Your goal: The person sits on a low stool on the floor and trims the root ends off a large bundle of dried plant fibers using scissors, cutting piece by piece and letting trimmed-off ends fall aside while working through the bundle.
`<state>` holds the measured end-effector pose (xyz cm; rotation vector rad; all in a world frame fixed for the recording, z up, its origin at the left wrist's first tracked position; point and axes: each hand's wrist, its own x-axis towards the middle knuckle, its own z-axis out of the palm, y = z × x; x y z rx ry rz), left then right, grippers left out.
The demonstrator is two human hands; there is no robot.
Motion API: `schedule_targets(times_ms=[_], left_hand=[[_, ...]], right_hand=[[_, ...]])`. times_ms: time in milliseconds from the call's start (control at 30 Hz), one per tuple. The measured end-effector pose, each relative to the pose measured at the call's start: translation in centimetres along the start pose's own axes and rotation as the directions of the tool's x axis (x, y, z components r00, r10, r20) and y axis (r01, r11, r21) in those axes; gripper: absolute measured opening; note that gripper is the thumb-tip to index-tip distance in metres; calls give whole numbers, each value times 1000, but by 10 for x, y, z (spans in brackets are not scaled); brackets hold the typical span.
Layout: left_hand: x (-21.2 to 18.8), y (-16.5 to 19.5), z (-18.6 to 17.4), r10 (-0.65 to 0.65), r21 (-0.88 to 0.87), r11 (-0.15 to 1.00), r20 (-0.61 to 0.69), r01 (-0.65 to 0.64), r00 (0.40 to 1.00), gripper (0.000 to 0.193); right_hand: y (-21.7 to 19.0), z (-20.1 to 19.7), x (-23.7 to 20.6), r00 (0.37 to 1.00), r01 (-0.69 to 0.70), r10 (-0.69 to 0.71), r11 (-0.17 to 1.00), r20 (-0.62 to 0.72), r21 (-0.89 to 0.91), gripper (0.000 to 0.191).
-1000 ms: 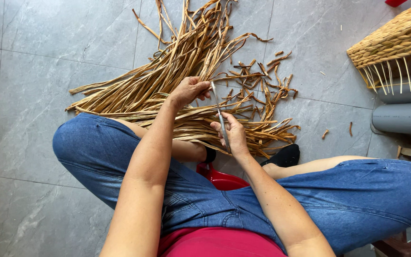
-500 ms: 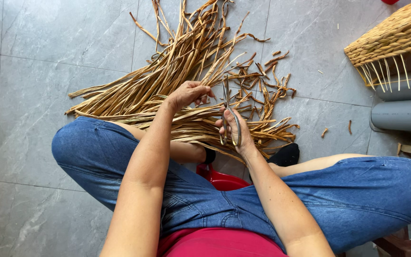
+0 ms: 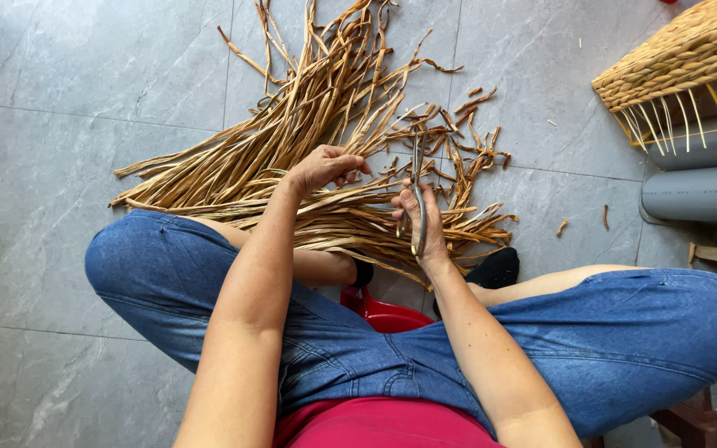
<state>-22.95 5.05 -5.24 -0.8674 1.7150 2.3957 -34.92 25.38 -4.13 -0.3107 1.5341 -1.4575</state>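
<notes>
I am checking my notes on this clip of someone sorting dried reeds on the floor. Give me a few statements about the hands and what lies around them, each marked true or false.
1. The right hand holds a pair of scissors. True.
2. The left hand rests on the blue jeans. False: it is out over the pile of dried reeds, fingers curled on some strips.
3. A woven basket sits at the upper right. True.
4. The floor is wooden planks. False: it is grey stone-look tile.
5. Grey pipes lie below the basket. True.
</notes>
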Motion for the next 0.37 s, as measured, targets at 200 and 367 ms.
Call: schedule_targets(times_ms=[200, 367], left_hand=[[-2, 3, 2, -36, 99, 995, 60, 30, 998, 30], [-4, 7, 4, -44, 121, 992, 74, 35, 996, 29]], right_hand=[[-8, -3, 9, 986, 164, -155, 964, 59, -210, 70], [-11, -5, 11, 995, -42, 6, 927, -98, -374, 69]])
